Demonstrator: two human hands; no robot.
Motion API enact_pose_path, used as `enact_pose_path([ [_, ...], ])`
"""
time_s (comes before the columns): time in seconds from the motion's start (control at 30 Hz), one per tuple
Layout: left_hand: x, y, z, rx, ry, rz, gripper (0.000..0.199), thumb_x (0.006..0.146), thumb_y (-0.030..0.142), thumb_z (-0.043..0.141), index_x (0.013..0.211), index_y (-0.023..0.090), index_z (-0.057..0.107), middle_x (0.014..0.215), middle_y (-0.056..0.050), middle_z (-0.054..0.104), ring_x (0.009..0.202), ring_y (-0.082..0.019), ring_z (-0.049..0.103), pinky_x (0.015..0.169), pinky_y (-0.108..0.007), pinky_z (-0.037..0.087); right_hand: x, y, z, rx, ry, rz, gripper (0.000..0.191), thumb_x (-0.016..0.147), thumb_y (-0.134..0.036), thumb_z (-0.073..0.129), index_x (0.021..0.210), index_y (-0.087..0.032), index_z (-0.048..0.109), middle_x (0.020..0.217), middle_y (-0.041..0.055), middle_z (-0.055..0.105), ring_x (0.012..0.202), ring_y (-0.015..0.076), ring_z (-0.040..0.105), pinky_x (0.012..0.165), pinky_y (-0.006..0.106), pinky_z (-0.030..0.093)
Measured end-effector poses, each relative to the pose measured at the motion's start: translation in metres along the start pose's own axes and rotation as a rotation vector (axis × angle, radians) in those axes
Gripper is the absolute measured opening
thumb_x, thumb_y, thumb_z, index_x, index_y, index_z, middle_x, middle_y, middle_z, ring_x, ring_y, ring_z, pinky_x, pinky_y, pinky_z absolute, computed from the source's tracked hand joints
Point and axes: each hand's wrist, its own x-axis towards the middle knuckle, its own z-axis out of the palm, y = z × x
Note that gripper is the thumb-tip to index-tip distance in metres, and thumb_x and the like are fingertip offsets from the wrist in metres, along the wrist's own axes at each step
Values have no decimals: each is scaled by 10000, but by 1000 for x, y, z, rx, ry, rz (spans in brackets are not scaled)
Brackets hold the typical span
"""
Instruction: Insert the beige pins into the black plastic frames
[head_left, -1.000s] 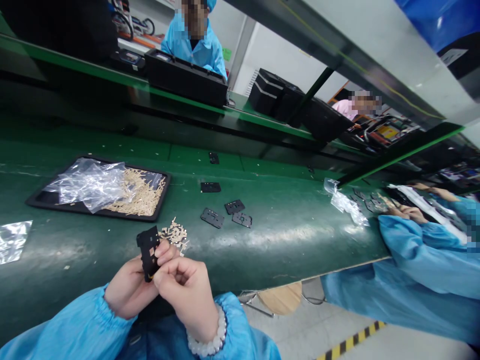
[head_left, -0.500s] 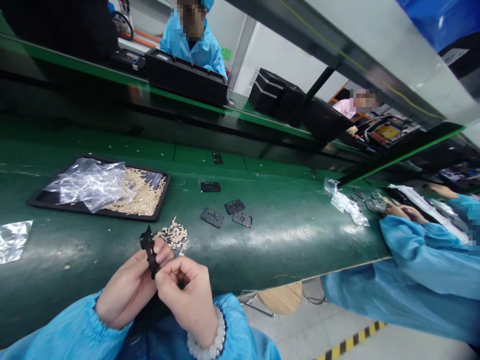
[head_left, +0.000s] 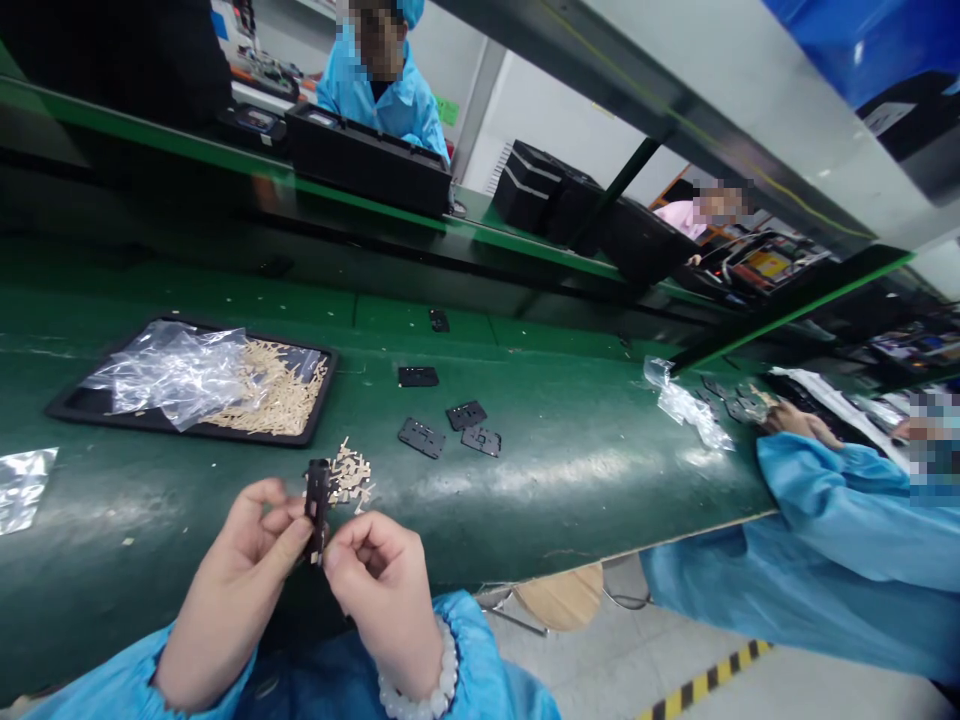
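A thin black plastic part [head_left: 318, 500] is gripped by my left hand [head_left: 251, 560], its narrow side turned up. My right hand [head_left: 382, 575], with a beaded bracelet at the wrist, is pinched at the lower end of that part; what its fingertips hold, if anything, is too small to name. Just behind the part lies a loose pile of small beige pieces [head_left: 351, 475]. Several flat black plates rest farther off, among them one plate [head_left: 421, 437] and another plate [head_left: 418, 376].
At the left, a black tray [head_left: 326, 400] carries clear plastic bags [head_left: 176, 370] and many beige pieces. A silvery bag [head_left: 26, 488] lies at the left edge. On the right, a co-worker's blue sleeve [head_left: 832, 490] reaches over the green table [head_left: 570, 430].
The black part has been turned more upright and shifted slightly right. My left fingers have changed their hold and spread away from its far side. My right hand remains pinched close to it.
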Motion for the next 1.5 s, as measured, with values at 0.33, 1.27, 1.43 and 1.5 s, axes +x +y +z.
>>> enact_pose_path([
  [0.33, -3, -11, -25, 405, -194, 249, 364, 674, 588, 808, 597, 241, 728, 1076, -94, 740, 1037, -263, 726, 855, -234, 572, -9, -8, -2, -125, 70, -186, 123, 695, -285, 567, 610, -201, 533, 547, -39, 474, 504, 95, 390, 495, 228, 339],
  [1.27, -2, -14, -32, 300, -118, 103, 347, 589, 547, 893, 612, 248, 719, 1108, -69, 723, 1067, -249, 691, 888, -201, 547, -9, -7, -11, 79, -63, -11, 196, 723, -303, 701, 635, -207, 556, 487, -81, 462, 449, 68, 384, 467, 214, 308],
  [1.43, -6, -8, -25, 239, -18, 83, 419, 484, 531, 940, 755, 284, 738, 884, -41, 738, 825, -238, 726, 739, -239, 613, -9, -10, -13, 42, -44, -7, 209, 712, -312, 707, 616, -208, 553, 495, -80, 451, 458, 70, 374, 466, 221, 306],
  [1.5, -8, -9, -26, 256, -2, 122, 409, 488, 526, 940, 747, 291, 729, 883, -30, 734, 780, -225, 722, 709, -227, 613, -9, -9, -13, 29, -34, -27, 198, 705, -305, 700, 612, -207, 556, 514, -75, 456, 473, 72, 372, 474, 222, 312],
])
